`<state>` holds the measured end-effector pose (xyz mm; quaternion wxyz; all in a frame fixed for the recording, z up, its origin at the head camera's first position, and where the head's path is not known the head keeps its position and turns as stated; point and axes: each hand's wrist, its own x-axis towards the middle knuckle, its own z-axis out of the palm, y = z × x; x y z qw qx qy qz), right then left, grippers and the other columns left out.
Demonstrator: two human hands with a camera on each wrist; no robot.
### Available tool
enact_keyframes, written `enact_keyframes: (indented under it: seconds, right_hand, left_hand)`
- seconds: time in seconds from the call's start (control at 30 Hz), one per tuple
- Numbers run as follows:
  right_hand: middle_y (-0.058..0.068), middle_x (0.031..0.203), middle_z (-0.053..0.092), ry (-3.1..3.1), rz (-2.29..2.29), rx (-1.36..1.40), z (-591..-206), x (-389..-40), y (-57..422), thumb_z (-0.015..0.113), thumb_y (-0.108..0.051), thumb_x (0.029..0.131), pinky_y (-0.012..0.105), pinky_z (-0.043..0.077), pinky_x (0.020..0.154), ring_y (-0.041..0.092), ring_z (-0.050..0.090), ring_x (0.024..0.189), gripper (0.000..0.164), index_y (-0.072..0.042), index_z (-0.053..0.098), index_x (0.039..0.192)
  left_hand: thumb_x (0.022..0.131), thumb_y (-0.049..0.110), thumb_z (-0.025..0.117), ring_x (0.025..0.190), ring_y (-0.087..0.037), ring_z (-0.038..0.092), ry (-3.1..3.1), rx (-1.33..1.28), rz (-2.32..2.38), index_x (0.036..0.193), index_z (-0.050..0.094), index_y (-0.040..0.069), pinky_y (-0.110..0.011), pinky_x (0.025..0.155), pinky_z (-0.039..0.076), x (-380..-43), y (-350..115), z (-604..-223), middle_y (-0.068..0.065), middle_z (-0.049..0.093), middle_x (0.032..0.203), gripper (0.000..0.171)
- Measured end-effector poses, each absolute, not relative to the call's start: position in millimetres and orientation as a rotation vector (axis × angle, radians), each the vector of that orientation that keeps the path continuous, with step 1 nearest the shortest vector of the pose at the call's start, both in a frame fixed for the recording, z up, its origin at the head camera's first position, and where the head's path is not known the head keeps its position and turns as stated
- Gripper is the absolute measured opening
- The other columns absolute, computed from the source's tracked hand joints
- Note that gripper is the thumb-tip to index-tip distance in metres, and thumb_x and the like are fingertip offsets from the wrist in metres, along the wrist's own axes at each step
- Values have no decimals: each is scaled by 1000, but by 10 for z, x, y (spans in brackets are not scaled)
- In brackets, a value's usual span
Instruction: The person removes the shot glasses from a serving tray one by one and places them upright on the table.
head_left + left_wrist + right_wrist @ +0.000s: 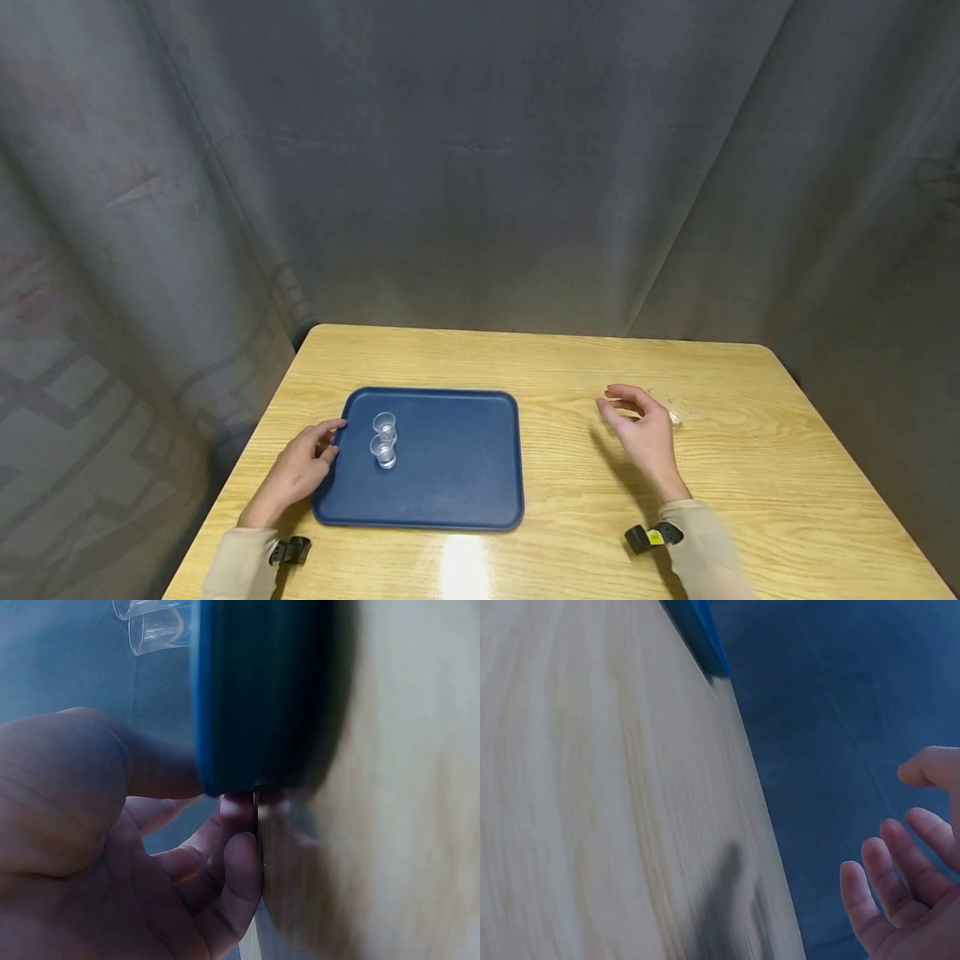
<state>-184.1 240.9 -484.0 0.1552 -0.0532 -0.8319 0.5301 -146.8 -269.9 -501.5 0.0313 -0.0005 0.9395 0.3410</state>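
Nine o'clock on tray [453,462]: left hand [297,467] touches it loosely (long axis nine-to-three); right hand [647,433] farther, beyond three, fingers parted.

**Two small clear cups [384,452] are standing on one blue rectangular tray [457,458]**

One pale yellow wood-grained desk [570,508] is carrying everything. Two bare hands are showing: one left hand [296,468] and one right hand [647,433]. Two beige fabric sleeves [708,546] are covering the arms, one on each. Two black wrist devices [291,550] are sitting there, one per arm, and one yellow label [656,537] is showing on the right one. At least one clear shiny item [677,417] is lying beyond the right hand, which is partly blocking the count.
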Motion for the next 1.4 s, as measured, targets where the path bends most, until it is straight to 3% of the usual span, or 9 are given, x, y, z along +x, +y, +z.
enact_keyframes:
  seconds: [0.53, 0.93, 1.2, 1.4]
  right_hand:
    - [18, 118, 76, -2420, 1712, 54, -4882, -1860, 1799, 80, -9, 93, 17, 57, 82, 8, 71, 96, 29, 2, 75, 120]
    - [16, 116, 77, -2465, 1836, 187, -4848, -1846, 1292, 82, -8, 91, 21, 59, 80, 16, 73, 97, 31, 2, 75, 119]
    - [6, 112, 79, -2547, 1769, 314, -4861, -1812, 979, 84, -16, 90, 24, 56, 81, 17, 73, 98, 32, -5, 77, 119]
    - [7, 115, 78, -2557, 1786, 427, -4878, -1798, 749, 84, -18, 91, 25, 58, 81, 20, 73, 98, 33, -4, 77, 120]
  left_hand:
    - [103, 2, 58, 100, -30, 63, 2907, 2, 1055, 146, 59, -1, -45, 86, 51, -1460, -2718, -5004, -22, 64, 121, 43]
    - [104, 4, 56, 99, -29, 60, 2894, -8, 1044, 147, 58, -1, -44, 86, 49, -1475, -2708, -5013, -19, 63, 118, 44]
    - [104, 3, 57, 98, -29, 61, 2899, -3, 1066, 146, 59, -1, -44, 86, 49, -1469, -2709, -5008, -20, 63, 118, 43]
    - [104, 4, 56, 100, -30, 62, 2896, -9, 1068, 147, 59, -1, -45, 87, 50, -1469, -2715, -4999, -20, 63, 119, 43]
